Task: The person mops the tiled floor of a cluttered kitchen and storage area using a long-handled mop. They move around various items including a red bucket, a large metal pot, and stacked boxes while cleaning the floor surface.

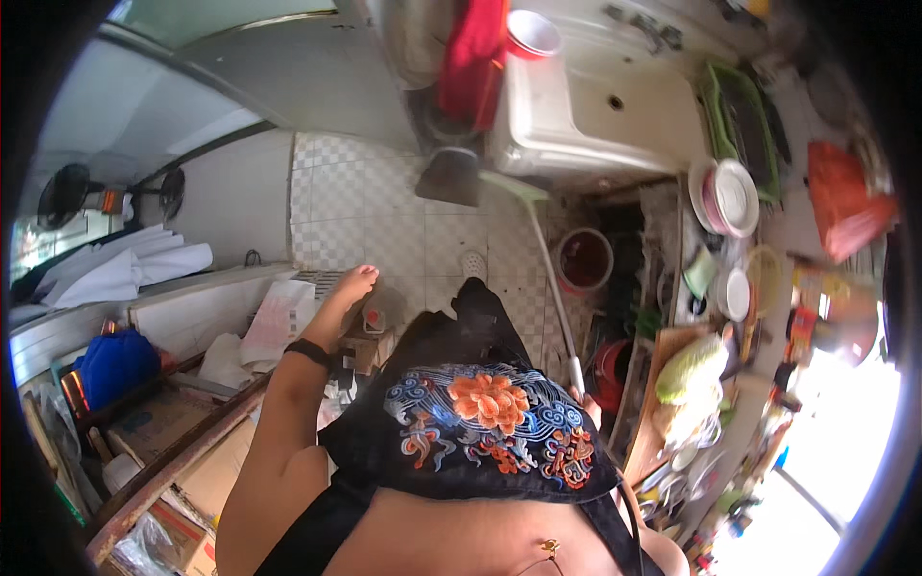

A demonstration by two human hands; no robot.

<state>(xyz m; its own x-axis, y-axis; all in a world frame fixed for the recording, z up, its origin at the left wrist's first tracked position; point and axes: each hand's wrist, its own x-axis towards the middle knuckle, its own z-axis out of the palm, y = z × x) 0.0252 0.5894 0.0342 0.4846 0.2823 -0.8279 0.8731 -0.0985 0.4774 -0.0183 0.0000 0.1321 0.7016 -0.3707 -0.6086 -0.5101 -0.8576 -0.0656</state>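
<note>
My right hand [589,411], partly hidden by my dark embroidered top, is closed round the white grip of a long-handled broom [554,264]. Its pole slants forward to a pale green head close to the tiled floor, below the sink. Just left of that head is a dark dustpan-like piece [449,178]; whether the two touch is unclear. My left hand [356,286], a black band at its wrist, hangs in the air over the floor, holding nothing visible. Its fingers look loosely extended.
A white sink [615,106] stands ahead, with a red-and-white basin [533,36] on its edge. A bucket [583,259] sits right of the broom. Along the right, a crowded counter holds bowls [735,197] and a cabbage [691,370]. Boxes and shelving [182,422] line my left.
</note>
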